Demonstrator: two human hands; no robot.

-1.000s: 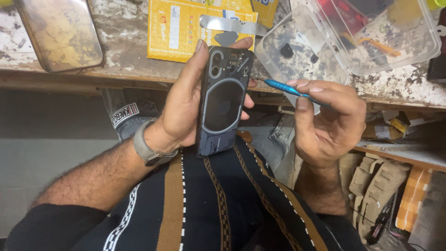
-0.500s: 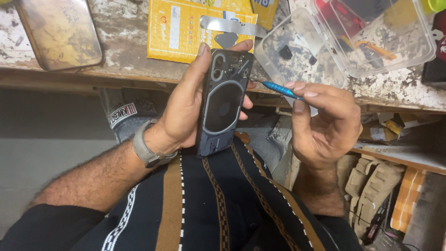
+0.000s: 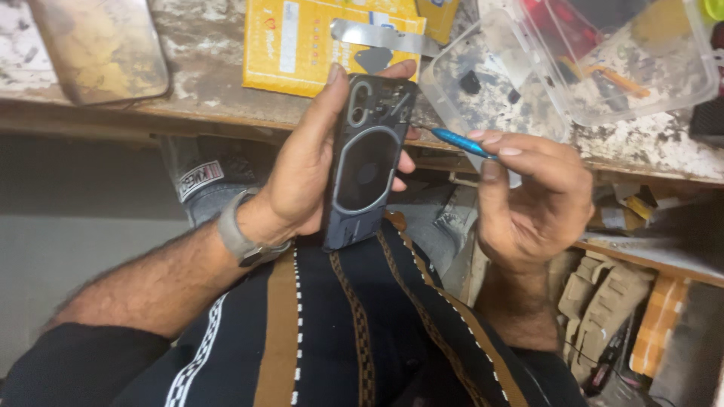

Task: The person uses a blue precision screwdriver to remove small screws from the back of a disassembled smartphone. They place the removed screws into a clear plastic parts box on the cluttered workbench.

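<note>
— Blue-handled tool [image 3: 461, 142], where's its tip?
— Right hand [image 3: 532, 200] pinches it, pointing left at the dark phone's [image 3: 366, 162] far right corner.
— And the phone?
— Upright, long axis near-to-far, clasped by the left hand [image 3: 305, 169].

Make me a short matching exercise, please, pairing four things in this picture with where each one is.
Things:
1. dark phone
2. blue tool
3. yellow box
4. clear plastic container

Places:
A. lying on the bench, left of the container
B. pinched in the right hand
C. on the bench at the upper right, lid open
D. held upright in the left hand, back side showing

Pairs: 1-D, 2-B, 3-A, 4-C
</note>
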